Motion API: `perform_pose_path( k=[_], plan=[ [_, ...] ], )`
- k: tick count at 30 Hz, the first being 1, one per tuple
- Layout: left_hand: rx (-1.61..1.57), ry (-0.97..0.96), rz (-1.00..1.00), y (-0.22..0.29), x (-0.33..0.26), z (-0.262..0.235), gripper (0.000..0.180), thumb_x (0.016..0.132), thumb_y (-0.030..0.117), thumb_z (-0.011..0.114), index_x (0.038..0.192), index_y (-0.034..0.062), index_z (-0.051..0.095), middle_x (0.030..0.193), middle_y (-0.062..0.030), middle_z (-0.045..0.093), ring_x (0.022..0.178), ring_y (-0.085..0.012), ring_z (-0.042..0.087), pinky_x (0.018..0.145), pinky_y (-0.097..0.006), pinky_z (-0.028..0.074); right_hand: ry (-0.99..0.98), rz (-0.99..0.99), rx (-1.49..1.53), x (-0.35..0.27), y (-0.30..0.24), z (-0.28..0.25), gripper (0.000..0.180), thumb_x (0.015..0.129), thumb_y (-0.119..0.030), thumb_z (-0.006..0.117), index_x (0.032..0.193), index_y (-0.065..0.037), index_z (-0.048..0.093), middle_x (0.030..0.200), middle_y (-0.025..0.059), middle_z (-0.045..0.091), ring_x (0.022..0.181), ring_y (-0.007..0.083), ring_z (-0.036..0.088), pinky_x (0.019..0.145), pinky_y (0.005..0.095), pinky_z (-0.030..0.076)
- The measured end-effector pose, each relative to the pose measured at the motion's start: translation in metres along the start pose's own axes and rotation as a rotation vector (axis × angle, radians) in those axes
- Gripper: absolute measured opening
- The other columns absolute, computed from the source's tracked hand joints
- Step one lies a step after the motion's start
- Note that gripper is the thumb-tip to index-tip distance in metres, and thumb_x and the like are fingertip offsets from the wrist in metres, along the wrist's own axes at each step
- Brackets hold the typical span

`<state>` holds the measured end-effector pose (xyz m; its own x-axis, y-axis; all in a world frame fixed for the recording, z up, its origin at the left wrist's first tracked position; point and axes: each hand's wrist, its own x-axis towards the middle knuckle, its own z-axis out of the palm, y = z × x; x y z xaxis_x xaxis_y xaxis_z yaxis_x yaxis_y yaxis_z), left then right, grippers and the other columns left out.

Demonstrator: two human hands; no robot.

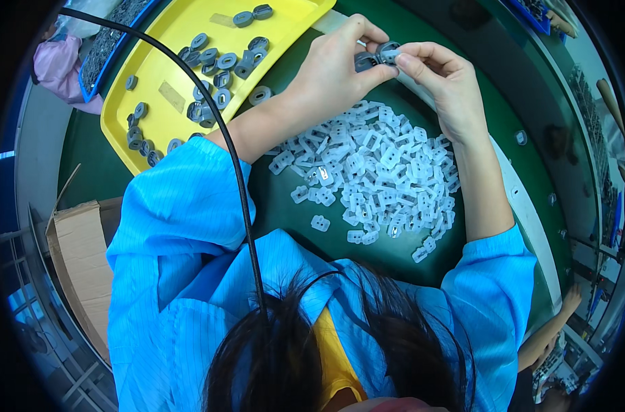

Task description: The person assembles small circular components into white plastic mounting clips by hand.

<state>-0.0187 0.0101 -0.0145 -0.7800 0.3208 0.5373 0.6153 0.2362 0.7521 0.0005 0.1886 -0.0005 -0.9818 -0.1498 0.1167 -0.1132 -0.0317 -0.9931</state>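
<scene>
Above the far side of the green table, my left hand (332, 66) is closed round a dark grey, rounded plastic part (365, 62), which its fingers partly cover. From the other side my right hand (444, 86) pinches a small grey piece (389, 56) between thumb and fingertips, pressed against that part. Whether the two are joined I cannot tell. Just below both hands lies a heap of small translucent white plastic pieces (384, 172), some showing a shiny metal bit. One loose grey ring-shaped part (259, 95) rests on the table beside my left wrist.
A yellow tray (137, 82) with several grey parts stands at the left. A black cable (238, 161) hangs across my left sleeve. Further left are a cardboard box (82, 257) and a blue bin (113, 51). A white strip (525, 206) edges the work area; another person's arm (553, 329) shows at the lower right.
</scene>
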Motion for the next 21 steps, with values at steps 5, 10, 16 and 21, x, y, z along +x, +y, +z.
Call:
perform_pose_path(
  k=[5, 10, 16, 21],
  plan=[
    [0.166, -0.055, -0.009, 0.003, 0.001, -0.002, 0.038, 0.079, 0.014, 0.076, 0.105, -0.0007, 0.052, 0.095, -0.0103, 0.064, 0.091, -0.0182, 0.067, 0.074, -0.027, 0.053, 0.167, -0.169, -0.259, -0.001, -0.001, 0.009, 0.016, 0.081, -0.014, 0.072, 0.089, -0.001, 0.07, 0.072, -0.0009, 0.062, 0.066, 0.0034, 0.052, 0.06, 0.019, 0.043],
    [0.216, -0.043, 0.071, -0.001, -0.001, -0.002, 0.037, 0.078, 0.015, 0.076, 0.103, -0.0005, 0.053, 0.094, -0.0103, 0.065, 0.089, -0.0206, 0.068, 0.073, -0.028, 0.054, 0.086, -0.08, -0.285, 0.001, -0.001, 0.003, 0.019, 0.078, -0.017, 0.074, 0.087, 0.0, 0.07, 0.069, -0.0017, 0.061, 0.063, 0.0031, 0.049, 0.057, 0.0194, 0.04],
    [0.125, 0.012, 0.086, 0.004, -0.001, 0.001, 0.032, 0.075, 0.014, 0.076, 0.094, 0.0017, 0.053, 0.085, -0.0149, 0.063, 0.081, -0.0298, 0.064, 0.072, -0.036, 0.052, 0.202, -0.214, -0.317, 0.003, 0.004, 0.007, 0.026, 0.08, -0.016, 0.072, 0.098, 0.001, 0.066, 0.081, 0.0022, 0.065, 0.069, 0.0062, 0.057, 0.065, 0.0206, 0.047],
    [0.193, -0.049, 0.155, 0.009, -0.003, 0.0, 0.031, 0.076, 0.012, 0.076, 0.098, 0.0001, 0.057, 0.088, -0.0102, 0.067, 0.084, -0.0208, 0.069, 0.071, -0.028, 0.054, -0.053, 0.144, 0.192, 0.002, 0.005, -0.005, 0.019, 0.083, -0.01, 0.068, 0.098, 0.0, 0.066, 0.086, 0.0056, 0.068, 0.072, 0.0076, 0.06, 0.067, 0.0203, 0.049]
  ],
)
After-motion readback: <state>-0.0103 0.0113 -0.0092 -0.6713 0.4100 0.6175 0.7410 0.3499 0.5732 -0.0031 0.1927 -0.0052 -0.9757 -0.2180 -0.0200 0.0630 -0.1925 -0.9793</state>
